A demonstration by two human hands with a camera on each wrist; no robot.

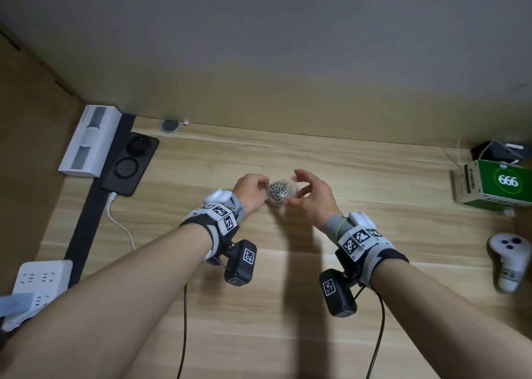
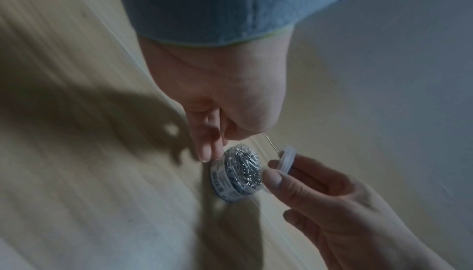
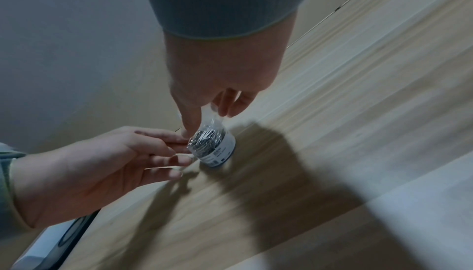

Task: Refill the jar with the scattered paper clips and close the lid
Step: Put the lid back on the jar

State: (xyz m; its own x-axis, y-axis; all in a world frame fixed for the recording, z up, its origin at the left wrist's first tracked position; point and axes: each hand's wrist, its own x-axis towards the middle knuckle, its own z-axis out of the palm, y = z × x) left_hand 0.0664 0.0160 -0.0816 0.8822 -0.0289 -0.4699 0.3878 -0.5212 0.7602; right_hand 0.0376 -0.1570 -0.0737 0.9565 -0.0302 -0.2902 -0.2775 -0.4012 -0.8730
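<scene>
Jar: your clear jar [image 1: 278,193] stands upright on the counter [image 1: 288,306], about mid-width and toward its back edge, brim-full of silver paper clips [image 2: 246,165].
Label: a white band with a blue lower stripe wraps the jar; its print is too small to read.
Lid: the clear lid [image 2: 287,159] is off, held tilted just beside the jar's mouth.
Right hand: your right hand [image 1: 312,194] pinches the lid between thumb and fingers.
Left hand: your left hand [image 1: 250,191] has its fingers [image 2: 207,150] extended, tips touching the jar's rim.
Wrist views only: they show the label band, which the head view hides.
Writing: the green box [image 1: 499,183] at the counter's right edge reads "666".
</scene>
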